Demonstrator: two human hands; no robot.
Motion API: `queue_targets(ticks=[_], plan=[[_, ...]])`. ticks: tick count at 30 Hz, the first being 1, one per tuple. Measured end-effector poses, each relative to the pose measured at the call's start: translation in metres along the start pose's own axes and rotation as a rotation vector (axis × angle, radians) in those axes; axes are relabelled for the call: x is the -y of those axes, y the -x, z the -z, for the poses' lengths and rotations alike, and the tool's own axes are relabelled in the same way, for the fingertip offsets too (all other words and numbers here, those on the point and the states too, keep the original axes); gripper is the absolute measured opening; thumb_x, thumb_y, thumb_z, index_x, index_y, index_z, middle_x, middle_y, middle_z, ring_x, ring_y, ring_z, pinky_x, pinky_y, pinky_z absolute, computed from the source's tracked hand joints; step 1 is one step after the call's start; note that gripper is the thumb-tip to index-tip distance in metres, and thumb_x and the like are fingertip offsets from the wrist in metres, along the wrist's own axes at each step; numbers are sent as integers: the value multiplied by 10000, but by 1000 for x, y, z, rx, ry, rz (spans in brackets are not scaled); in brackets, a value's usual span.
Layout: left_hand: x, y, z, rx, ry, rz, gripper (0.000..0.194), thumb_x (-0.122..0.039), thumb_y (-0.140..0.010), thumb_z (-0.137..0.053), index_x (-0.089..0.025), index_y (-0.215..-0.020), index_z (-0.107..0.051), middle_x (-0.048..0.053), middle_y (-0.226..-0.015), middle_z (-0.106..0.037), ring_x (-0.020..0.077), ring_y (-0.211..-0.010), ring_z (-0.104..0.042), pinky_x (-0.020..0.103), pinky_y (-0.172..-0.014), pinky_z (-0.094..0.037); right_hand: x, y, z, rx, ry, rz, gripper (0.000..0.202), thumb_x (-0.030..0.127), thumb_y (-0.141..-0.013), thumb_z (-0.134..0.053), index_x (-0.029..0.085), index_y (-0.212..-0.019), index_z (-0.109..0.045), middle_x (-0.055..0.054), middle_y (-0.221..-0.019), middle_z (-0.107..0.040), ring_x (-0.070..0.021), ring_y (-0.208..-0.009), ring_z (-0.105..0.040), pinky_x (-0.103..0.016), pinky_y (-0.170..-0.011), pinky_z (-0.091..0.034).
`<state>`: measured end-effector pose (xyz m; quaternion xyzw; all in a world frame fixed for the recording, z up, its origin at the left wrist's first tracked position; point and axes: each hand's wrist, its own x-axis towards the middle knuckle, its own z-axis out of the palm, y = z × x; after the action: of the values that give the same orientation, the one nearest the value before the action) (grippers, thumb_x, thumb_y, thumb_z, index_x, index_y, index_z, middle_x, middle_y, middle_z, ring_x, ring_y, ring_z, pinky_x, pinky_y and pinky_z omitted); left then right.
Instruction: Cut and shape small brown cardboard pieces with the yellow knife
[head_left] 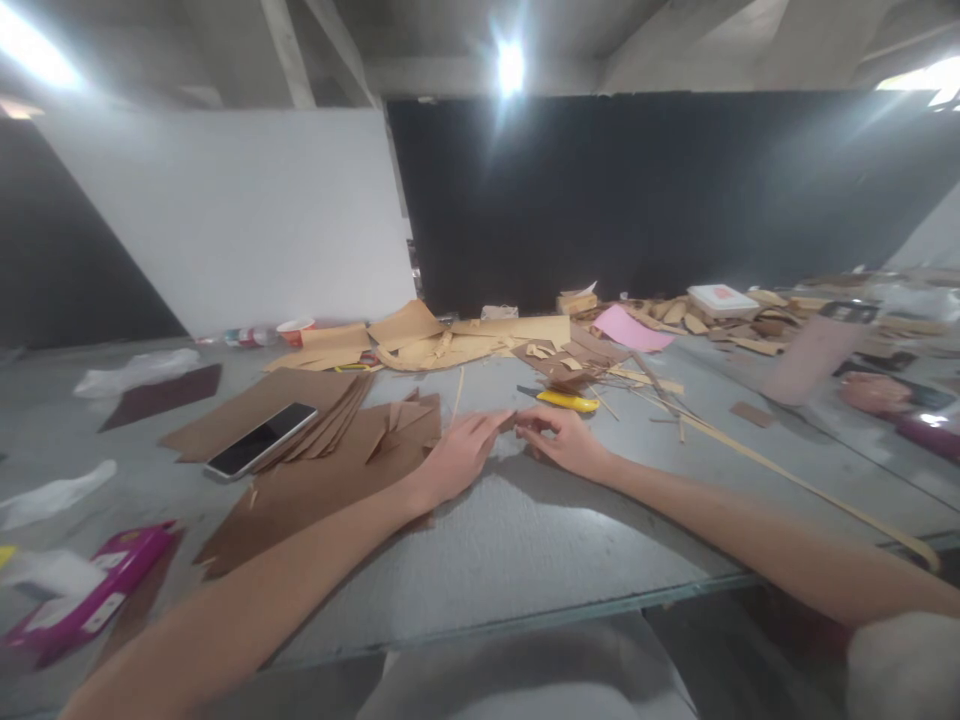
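Observation:
My left hand (463,455) and my right hand (566,440) meet fingertip to fingertip just above the grey table (525,560). The fingers of both are closed. A small brown bit seems to lie between the fingertips, too small and blurred to name. Right behind my right hand is a yellow utility knife (568,401), its blade pointing left. Beside my left hand lie brown sheets (330,495), some with folded pieces on top, and a thin pale strip (458,390) is just beyond it.
A phone (262,440) rests on stacked brown sheets at left. A magenta case (97,590) is at the near left. Tan scraps (510,330), a pink sheet (634,328) and a white box (721,300) line the back. Long strips (810,480) cross the right side, near another person's hand (874,393).

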<state>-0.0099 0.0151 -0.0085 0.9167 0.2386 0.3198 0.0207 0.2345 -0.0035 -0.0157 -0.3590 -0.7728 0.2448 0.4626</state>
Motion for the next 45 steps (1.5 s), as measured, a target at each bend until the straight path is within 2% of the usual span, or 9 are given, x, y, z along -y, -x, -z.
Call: queue_targets(ticks=[3,10,16,20,24,29,37,45], plan=[[1,1,-1,1,-1,-5,432,-224,-1139,-349,-253,-1559,-448,108,-1303,-691,236,-1238,-649,447,-1069,-538,1,0,-1,10,66,28,204,379,-1015,-643,207,-1011,-753,-7,-748,-739,-137,-554,-648,-266,-595,-547],[1,0,-2,-25,23,-12,421,-223,-1137,-368,-250,-1547,-457,120,-1327,-681,239,-1259,-650,462,-1076,-542,-1,1,-4,-78,138,127,225,383,-1038,-619,215,-1021,-768,-51,-943,-786,-170,-741,-683,-293,-716,-570],[2,1,-2,-50,37,18,390,-231,-1138,-378,-254,-1512,-488,109,-1325,-677,237,-1239,-655,451,-1087,-536,2,1,-5,-97,198,198,216,395,-1013,-678,206,-1090,-749,-53,-921,-727,-165,-705,-632,-317,-741,-559],[2,2,-2,-33,42,12,371,-259,-1144,-378,-250,-1498,-492,108,-1306,-677,232,-1221,-661,440,-1073,-542,4,1,-7,-141,228,240,181,357,-1022,-669,205,-1074,-752,-28,-819,-626,-173,-706,-586,-316,-721,-529],[2,3,-3,-40,35,9,359,-279,-1148,-373,-254,-1483,-500,100,-1251,-686,233,-1180,-670,433,-1036,-557,3,2,-8,-124,236,245,158,342,-1029,-659,204,-1039,-736,-2,-768,-562,-165,-679,-544,-305,-677,-477],[3,3,-4,-35,38,-15,351,-260,-1147,-365,-258,-1467,-511,94,-1211,-688,227,-1132,-683,420,-1003,-569,-1,1,-9,-71,222,237,158,350,-997,-706,202,-939,-703,9,-741,-550,-159,-677,-534,-298,-663,-451],[2,3,-4,-13,73,-6,342,-255,-1147,-368,-244,-1457,-511,102,-1261,-678,230,-1187,-664,427,-1046,-552,5,0,-9,-81,239,212,155,344,-1017,-677,202,-987,-733,7,-737,-546,-161,-678,-527,-288,-654,-442],[-5,-2,-1,11,5,63,430,-293,-1132,-422,-269,-1561,-432,116,-1367,-649,258,-1273,-639,470,-1110,-526,1,-3,-4,-146,220,200,185,376,-1014,-683,211,-1020,-766,0,-742,-555,-167,-679,-541,-292,-668,-471]])
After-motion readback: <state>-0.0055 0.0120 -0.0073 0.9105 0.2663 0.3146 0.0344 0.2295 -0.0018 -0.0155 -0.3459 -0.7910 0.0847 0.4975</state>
